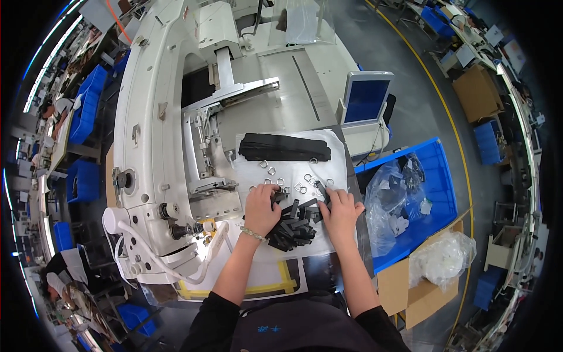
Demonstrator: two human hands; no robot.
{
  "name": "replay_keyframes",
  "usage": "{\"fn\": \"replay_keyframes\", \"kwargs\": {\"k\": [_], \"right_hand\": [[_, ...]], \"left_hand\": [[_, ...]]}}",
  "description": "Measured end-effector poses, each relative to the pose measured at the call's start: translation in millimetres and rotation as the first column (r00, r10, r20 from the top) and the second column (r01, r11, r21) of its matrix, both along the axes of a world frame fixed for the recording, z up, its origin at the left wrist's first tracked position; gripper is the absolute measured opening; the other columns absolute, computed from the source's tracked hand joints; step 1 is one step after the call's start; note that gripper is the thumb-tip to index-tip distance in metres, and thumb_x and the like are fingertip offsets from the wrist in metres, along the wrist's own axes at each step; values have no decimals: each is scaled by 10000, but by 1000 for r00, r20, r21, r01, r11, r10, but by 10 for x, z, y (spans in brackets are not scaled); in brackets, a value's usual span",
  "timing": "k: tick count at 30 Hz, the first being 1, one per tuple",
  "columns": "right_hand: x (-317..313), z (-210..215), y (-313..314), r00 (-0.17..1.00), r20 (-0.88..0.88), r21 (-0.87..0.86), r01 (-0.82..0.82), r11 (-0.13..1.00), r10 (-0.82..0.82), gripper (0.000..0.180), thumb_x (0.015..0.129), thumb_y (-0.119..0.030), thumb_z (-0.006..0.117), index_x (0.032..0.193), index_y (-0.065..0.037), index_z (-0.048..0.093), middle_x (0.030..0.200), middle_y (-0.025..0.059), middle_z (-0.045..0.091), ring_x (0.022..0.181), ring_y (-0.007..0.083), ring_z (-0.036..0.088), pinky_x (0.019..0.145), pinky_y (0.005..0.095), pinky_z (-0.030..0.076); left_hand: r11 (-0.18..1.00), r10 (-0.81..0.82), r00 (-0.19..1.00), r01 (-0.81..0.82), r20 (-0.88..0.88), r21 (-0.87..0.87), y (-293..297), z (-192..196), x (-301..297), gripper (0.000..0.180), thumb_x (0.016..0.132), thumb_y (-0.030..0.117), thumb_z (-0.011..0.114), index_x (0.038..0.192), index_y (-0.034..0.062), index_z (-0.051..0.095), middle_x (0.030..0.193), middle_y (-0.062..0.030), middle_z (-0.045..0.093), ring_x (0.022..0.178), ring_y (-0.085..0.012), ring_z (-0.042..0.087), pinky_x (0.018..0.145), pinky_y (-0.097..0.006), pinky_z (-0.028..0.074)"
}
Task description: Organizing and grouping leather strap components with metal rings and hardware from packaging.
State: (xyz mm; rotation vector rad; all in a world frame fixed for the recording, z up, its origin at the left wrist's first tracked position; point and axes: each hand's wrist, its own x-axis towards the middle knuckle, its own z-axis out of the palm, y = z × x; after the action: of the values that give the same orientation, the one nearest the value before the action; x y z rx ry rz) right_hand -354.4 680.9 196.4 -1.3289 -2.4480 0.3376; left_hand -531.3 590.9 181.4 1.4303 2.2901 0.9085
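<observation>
In front of me lies a pile of short black strap pieces [291, 230] on a white sheet [246, 171]. Several metal D-rings [308, 178] are scattered just beyond it. My left hand [262, 211] is at the pile's left edge, its fingers curled in; what they hold is partly hidden beside a few rings. On the other side, my right hand [341, 217] pinches a black strap piece [322, 190] between thumb and forefinger. A stack of long black strips [284, 147] lies flat beyond the rings.
A large white sewing machine [143, 141] stands close on the left, its metal clamp [205, 146] near the sheet. A blue screen [366, 98] is at the far right. Right of the table are a blue bin [437, 193] with plastic bags and a cardboard box [392, 286].
</observation>
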Motion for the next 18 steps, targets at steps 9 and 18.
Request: {"fn": "replay_keyframes", "kwargs": {"k": [9, 18], "right_hand": [[-37, -25, 100, 999, -35, -12, 27, 1000, -28, 225, 716, -174, 651, 907, -99, 560, 869, 43, 541, 841, 212, 506, 779, 381, 293], [-72, -93, 125, 998, -38, 13, 58, 998, -58, 190, 692, -109, 621, 870, -102, 557, 785, 46, 560, 793, 214, 547, 786, 401, 302]], "left_hand": [[993, -112, 965, 102, 239, 55, -170, 167, 105, 131, 678, 87, 647, 787, 43, 590, 743, -81, 524, 761, -254, 522, 712, -339, 429], [1000, 7, 997, -6, -75, 11, 30, -32, 157, 289, 646, 51, 634, 915, 46, 530, 847, -99, 529, 809, -267, 515, 731, -354, 430]]}}
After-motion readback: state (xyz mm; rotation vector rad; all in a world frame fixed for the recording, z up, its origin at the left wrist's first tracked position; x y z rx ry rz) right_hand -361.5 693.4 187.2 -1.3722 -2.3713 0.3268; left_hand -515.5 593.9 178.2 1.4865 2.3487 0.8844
